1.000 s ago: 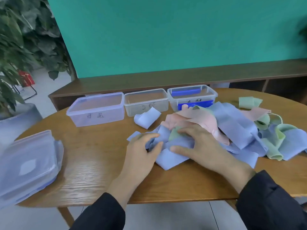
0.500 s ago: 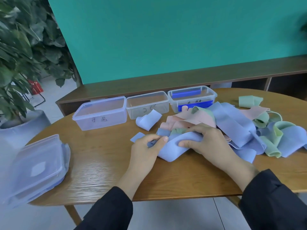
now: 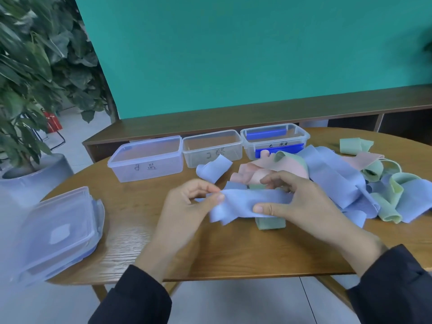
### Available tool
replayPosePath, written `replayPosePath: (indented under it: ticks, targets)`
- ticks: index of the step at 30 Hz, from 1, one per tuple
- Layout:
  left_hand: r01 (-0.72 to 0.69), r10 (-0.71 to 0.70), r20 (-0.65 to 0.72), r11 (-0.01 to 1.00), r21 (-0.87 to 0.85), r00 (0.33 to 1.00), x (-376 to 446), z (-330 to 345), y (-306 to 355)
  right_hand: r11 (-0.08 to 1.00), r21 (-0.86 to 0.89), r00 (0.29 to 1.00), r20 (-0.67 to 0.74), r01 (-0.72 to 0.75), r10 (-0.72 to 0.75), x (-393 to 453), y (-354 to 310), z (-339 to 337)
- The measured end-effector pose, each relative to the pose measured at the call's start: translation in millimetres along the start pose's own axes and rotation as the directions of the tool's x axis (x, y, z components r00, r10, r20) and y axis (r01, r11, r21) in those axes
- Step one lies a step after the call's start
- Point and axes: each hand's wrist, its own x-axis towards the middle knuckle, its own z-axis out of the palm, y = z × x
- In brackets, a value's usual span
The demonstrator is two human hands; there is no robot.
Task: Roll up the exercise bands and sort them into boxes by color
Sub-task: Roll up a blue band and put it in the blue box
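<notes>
A light blue band (image 3: pixel 243 203) is stretched between both hands just above the table. My left hand (image 3: pixel 187 206) pinches its left end with thumb and fingers. My right hand (image 3: pixel 301 202) grips its right part, thumb underneath. Behind them lies a heap of blue, pink and green bands (image 3: pixel 339 178). A loose blue band (image 3: pixel 214 169) curls in front of the boxes. Three clear boxes stand in a row at the back: the left box (image 3: pixel 147 160), the middle box (image 3: pixel 211 148), and the right box (image 3: pixel 275 139) with a dark blue piece inside.
A stack of clear lids (image 3: pixel 56 230) lies at the table's left edge. A small green band (image 3: pixel 270 223) lies under my right hand. A rolled green band (image 3: pixel 353 145) sits at the far right. A potted plant (image 3: pixel 28 90) stands left of the round wooden table (image 3: pixel 233 253).
Both hands lifted the light blue band off the heap and pulled it out lengthwise toward me. A green band now shows beneath it. The camera tilted slightly.
</notes>
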Motion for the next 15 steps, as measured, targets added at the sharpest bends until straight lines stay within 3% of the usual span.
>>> replayPosePath:
  ticks: [7,11,15]
  targets:
    - [-0.007,0.007,-0.035,1.0,-0.004,0.999,1,-44,6,0.995,-0.095,0.99,0.137,0.03,-0.016,1,-16,9]
    - [-0.02,0.023,-0.078,0.999,0.04,0.997,0,-62,3,0.999,-0.004,0.989,0.14,0.049,-0.048,3,-24,17]
    - [-0.061,0.072,-0.112,0.993,0.103,0.991,2,-83,3,0.997,0.06,0.963,0.263,0.039,-0.054,4,-38,30]
